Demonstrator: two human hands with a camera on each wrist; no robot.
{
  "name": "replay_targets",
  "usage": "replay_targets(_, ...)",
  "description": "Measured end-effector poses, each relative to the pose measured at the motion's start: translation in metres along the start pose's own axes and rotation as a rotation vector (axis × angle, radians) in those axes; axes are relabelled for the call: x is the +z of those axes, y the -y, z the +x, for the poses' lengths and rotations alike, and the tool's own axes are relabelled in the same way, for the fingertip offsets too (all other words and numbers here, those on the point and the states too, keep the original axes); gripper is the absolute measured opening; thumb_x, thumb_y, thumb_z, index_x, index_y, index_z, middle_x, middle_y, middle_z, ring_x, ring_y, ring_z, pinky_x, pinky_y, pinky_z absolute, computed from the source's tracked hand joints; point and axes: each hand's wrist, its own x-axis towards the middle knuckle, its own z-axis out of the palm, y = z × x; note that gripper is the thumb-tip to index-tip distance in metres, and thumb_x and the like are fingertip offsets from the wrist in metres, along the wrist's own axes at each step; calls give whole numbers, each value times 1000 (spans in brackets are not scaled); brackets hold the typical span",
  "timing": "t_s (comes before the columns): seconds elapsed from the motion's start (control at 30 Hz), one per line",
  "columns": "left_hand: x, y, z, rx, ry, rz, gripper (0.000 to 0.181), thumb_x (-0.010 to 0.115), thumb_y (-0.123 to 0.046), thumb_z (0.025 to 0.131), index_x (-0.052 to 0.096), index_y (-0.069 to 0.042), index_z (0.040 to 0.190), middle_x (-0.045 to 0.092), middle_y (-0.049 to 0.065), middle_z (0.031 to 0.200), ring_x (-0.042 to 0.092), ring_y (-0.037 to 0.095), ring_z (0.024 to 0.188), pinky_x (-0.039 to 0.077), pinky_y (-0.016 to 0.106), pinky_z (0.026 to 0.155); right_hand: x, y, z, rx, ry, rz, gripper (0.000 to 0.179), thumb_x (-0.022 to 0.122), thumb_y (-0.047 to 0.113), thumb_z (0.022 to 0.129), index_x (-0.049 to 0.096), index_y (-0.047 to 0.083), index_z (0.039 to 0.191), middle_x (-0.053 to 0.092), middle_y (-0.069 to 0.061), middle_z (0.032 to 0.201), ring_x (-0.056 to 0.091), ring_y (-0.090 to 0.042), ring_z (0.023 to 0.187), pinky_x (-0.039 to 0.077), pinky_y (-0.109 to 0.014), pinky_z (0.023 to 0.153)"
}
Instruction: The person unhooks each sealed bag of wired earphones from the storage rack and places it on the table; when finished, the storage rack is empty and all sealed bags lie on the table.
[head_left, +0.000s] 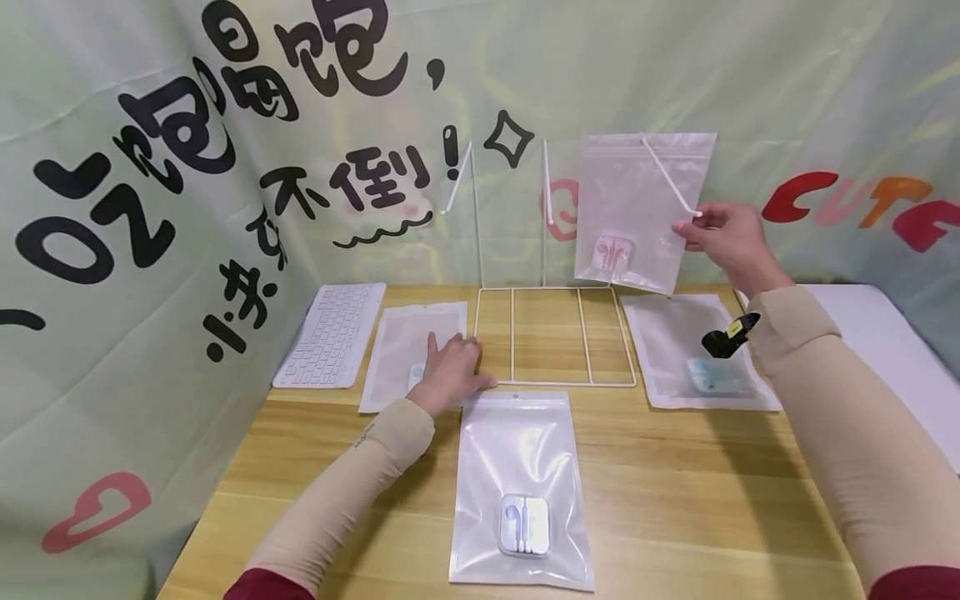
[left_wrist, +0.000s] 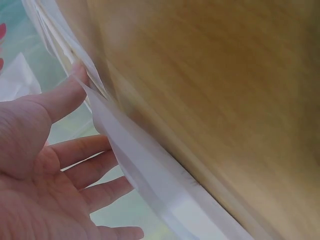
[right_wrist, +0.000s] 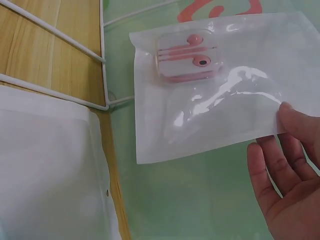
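At the rack's right hook (head_left: 671, 179), my right hand (head_left: 727, 237) pinches the right edge of a zip bag (head_left: 645, 183), close to the hook's tip. Through the bag a small clear case with pink earphones (right_wrist: 192, 55) shows near its bottom. The bag hangs upright, its top at the base of the hook. My left hand (head_left: 453, 371) lies with fairly straight fingers over the left zip bag (head_left: 393, 342), its thumb by the front left corner of the white wire rack (head_left: 555, 384). In the left wrist view those fingers (left_wrist: 100, 170) touch the bag's edge.
A zip bag with a lilac earphone case (head_left: 523, 525) lies in front of the rack. To the right lies another bag (head_left: 660, 325) with a pale blue case. A white keyboard (head_left: 330, 333) is at the left; a white board (head_left: 862, 333) stands at the far right. Two more hooks (head_left: 459, 179) project from the rack.
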Motion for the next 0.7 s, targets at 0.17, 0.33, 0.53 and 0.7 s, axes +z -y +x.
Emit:
replay_targets(0.17,2,0,0,5,-8,3,53,77,-48,83,69,-8,116,60,5,132,45,30,132,12,68,109,-2,-3,-2,-11,3,21,40,78,29,85,64,6,115,64,5,89,66,-8,76,52,-14,67)
replay_targets(0.33,2,1,1,2,-1,9,55,76,-49,83,68,-8,119,59,5,133,44,30,134,11,68,109,-6,-3,-7,-25,14,6,36,78,30,85,68,9,113,67,7,89,64,-10,82,51,-12,68)
replay_targets(0.53,1,0,2,-7,6,17,58,76,-50,83,67,-8,121,58,5,135,42,30,135,11,68,110,-11,-2,-17,-37,24,-40,37,77,35,85,69,11,112,68,9,91,64,-11,85,48,-12,72)
replay_targets(0.7,2,0,2,-7,5,22,58,76,-51,83,67,-8,122,58,5,135,43,30,135,11,68,110,-14,-3,-26,-46,27,-76,38,76,37,86,70,12,113,69,10,92,63,-10,87,42,-21,79)
